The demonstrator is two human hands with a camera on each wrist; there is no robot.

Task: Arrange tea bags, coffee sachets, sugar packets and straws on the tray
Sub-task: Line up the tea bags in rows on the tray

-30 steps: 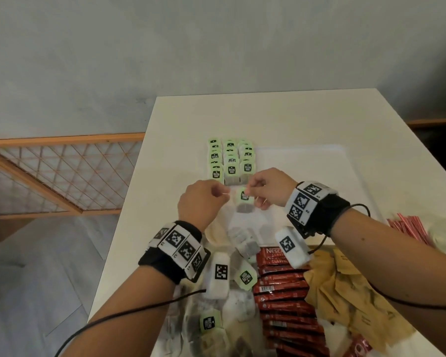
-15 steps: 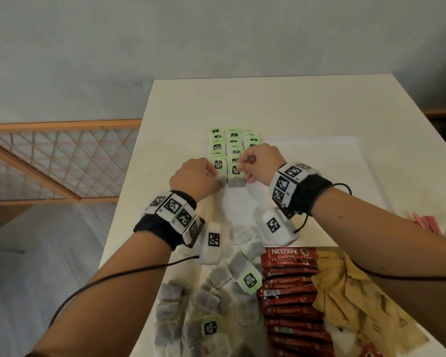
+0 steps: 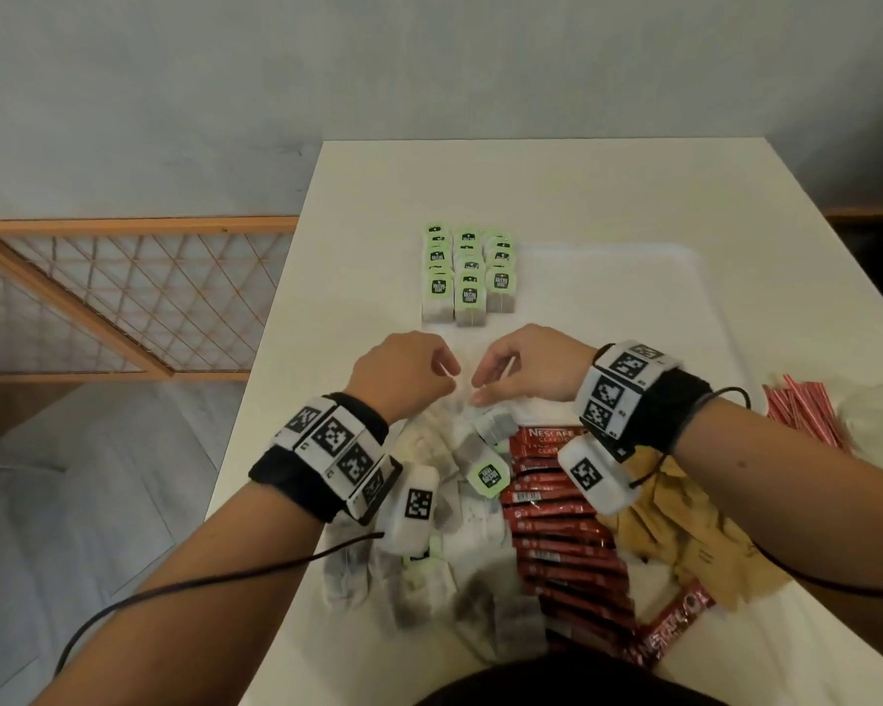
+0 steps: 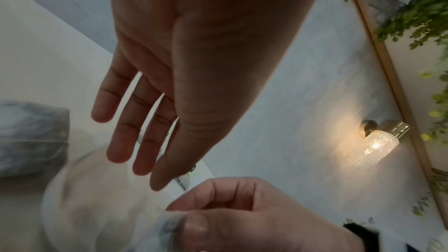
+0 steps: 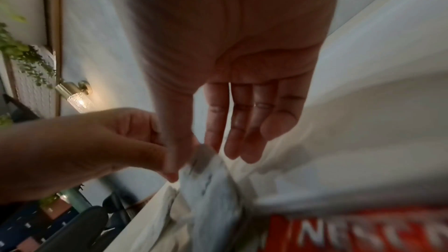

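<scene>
Tea bags with green tags (image 3: 467,277) stand in three short rows at the left end of the white tray (image 3: 633,277). Nearer me, both hands hover over a loose pile of tea bags (image 3: 429,593). My right hand (image 3: 480,394) pinches one grey tea bag (image 5: 208,175) between thumb and forefinger, and it hangs down from them. My left hand (image 3: 447,377) meets it from the left. Its thumb tip lies at the bag's top corner, the forefinger is hidden behind the thumb, and its other fingers (image 4: 116,141) stay straight.
Red Nescafé coffee sachets (image 3: 556,527) lie in a stack right of the pile, with brown sugar packets (image 3: 684,542) beyond them. Red striped straws (image 3: 806,405) lie at the table's right edge. The table's left edge runs close to my left wrist.
Both hands drew back from the rows to the loose pile. The bag they carried now stands at the front of the middle row. My right hand holds another bag.
</scene>
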